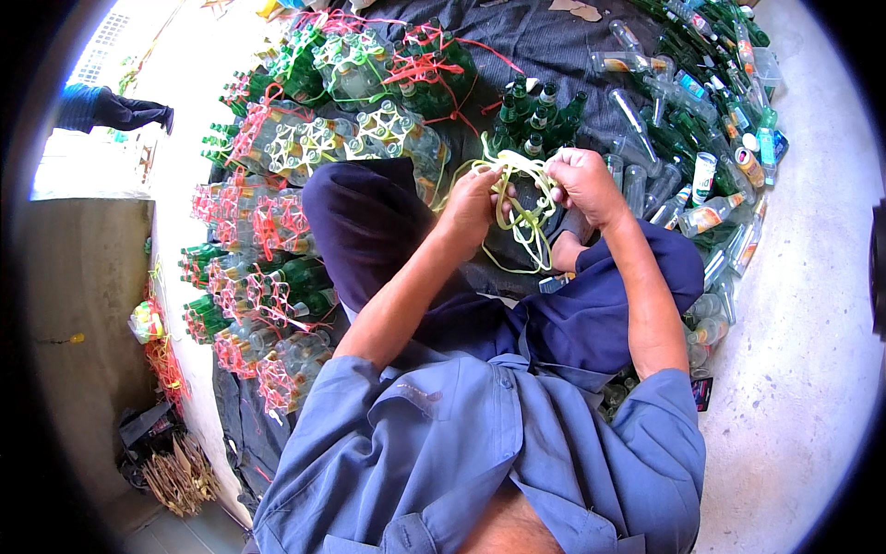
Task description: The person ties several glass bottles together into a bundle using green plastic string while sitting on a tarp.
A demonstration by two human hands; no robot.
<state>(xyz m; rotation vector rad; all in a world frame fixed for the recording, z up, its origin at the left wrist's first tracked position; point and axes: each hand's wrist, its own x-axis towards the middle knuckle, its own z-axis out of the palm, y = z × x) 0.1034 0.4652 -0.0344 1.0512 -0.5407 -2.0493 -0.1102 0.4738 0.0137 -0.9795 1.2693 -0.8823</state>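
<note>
Between my hands hangs a loose, tangled bunch of yellow-green plastic twine, with loops dropping towards my bare foot. My left hand grips one side of it, fingers curled round the strands. On the other side my right hand pinches strands between thumb and fingers. Just beyond the hands stands a group of upright green glass bottles; no twine shows round their necks. Clear bottles bound at the necks with yellow-green twine stand beyond my left knee.
Rows of bottle bundles tied with red twine stand at the left. Loose green and clear bottles lie heaped at the right. Dark fabric sheeting covers the floor. Another person's dark-clothed legs show at the upper left, near a wall.
</note>
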